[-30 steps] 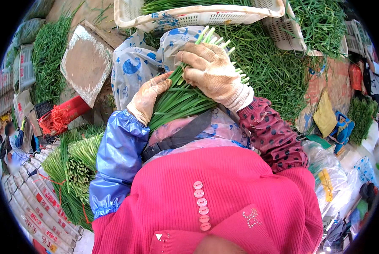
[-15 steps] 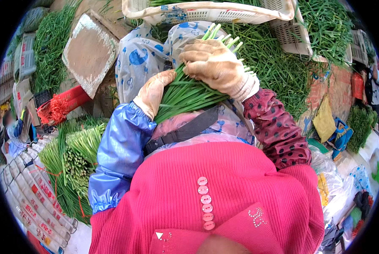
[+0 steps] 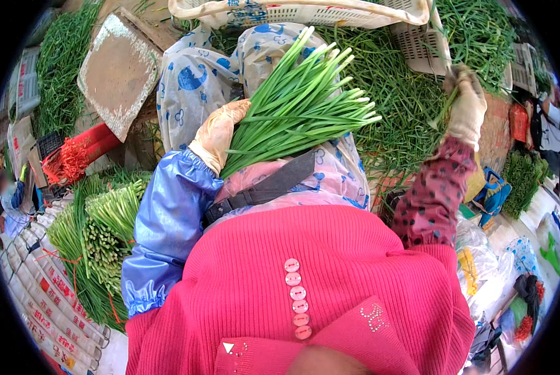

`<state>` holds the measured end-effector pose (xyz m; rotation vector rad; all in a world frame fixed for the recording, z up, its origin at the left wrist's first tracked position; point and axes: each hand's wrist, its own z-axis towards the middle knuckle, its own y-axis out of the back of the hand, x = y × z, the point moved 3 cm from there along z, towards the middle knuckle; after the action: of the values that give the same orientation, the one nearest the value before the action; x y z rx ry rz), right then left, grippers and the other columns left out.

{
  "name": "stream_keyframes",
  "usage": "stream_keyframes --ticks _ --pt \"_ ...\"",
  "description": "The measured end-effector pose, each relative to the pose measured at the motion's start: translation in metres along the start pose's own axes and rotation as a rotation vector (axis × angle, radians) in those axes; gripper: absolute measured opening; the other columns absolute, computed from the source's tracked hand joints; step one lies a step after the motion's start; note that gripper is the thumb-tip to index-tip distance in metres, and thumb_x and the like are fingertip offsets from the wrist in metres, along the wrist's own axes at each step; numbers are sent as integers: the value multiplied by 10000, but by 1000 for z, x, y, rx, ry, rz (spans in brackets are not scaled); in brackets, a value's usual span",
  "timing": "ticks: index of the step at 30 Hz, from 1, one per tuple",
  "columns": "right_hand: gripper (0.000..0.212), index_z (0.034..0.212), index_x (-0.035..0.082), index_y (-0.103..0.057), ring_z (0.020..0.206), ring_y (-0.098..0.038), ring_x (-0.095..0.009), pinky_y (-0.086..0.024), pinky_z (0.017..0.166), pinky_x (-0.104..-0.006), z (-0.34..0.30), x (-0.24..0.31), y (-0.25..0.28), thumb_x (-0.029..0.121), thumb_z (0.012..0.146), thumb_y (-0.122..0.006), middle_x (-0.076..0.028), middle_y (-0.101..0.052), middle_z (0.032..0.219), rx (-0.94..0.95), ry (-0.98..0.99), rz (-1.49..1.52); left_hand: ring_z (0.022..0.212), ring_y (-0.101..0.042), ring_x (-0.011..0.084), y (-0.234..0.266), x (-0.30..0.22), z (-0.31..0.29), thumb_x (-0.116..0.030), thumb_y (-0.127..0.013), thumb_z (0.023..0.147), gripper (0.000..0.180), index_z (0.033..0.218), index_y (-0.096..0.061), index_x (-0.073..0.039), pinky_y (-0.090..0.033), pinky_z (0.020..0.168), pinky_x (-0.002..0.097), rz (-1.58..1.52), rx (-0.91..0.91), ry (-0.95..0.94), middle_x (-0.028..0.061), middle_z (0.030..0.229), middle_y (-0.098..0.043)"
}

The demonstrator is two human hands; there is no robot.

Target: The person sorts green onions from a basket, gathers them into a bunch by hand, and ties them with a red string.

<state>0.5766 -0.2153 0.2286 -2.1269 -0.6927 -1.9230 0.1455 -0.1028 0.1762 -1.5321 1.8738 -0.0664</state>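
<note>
A bunch of garlic chives (image 3: 298, 103) with pale cut ends lies over my lap, fanned out toward the upper right. My left hand (image 3: 220, 128), in a cream glove, is closed around the leafy end of the bunch. Out to the right, my gloved right hand (image 3: 467, 103) is by the corner of a white crate, over the heaped greens. Its fingers are bent, and a thin green stalk (image 3: 441, 114) hangs from them. The fingertips look dark and a little blurred. A plastic apron with blue prints (image 3: 195, 84) covers my knees.
Ahead stands a white plastic crate (image 3: 305, 12). Loose chives (image 3: 392, 94) cover the floor at right. Tied bundles (image 3: 105, 231) lie at left, near red ties (image 3: 67, 161) and a worn square board (image 3: 118, 72). Plastic bags (image 3: 486, 262) lie at lower right. People stand at both edges.
My right hand has let go of the bunch and moved far right, where a stalk now hangs from it. The bunch has spread open in my left hand.
</note>
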Motion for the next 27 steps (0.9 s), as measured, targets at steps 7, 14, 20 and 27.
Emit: stream_keyframes --ticks 7,14,20,27 --pt "297 1008 87 -685 1046 -617 -260 -491 897 -351 -184 52 -133 77 718 -746 -99 -654 1105 957 899 -399 1023 -652 256 4 -2 4 -190 -417 973 374 1274 -537 -3 -539 908 383 -157 156 109 163 1200 -625" --pt "136 753 24 -625 715 -638 -232 -502 648 -359 -237 14 -205 155 789 -627 -119 -618 745 1260 1006 -92 1156 -574 229 20 -4 5 -195 -513 944 349 1233 -571 -7 -430 1013 358 681 282 -494 108 1201 -636" --pt "130 952 -28 -698 770 -669 -147 -546 643 -254 -208 46 -157 35 848 -655 -98 -705 868 1295 -480 462 1109 -588 208 31 21 11 -293 -528 989 467 1332 -460 16 -485 938 302 -131 246 -110 102 1241 -593" --pt "134 947 87 -605 519 -450 -79 -367 471 -217 -91 49 -80 209 929 -552 20 -594 775 438 -154 1193 1020 -572 118 -6 9 -14 -163 -701 889 450 1281 -546 -2 -447 916 254 563 -75 -413 62 1144 -639"
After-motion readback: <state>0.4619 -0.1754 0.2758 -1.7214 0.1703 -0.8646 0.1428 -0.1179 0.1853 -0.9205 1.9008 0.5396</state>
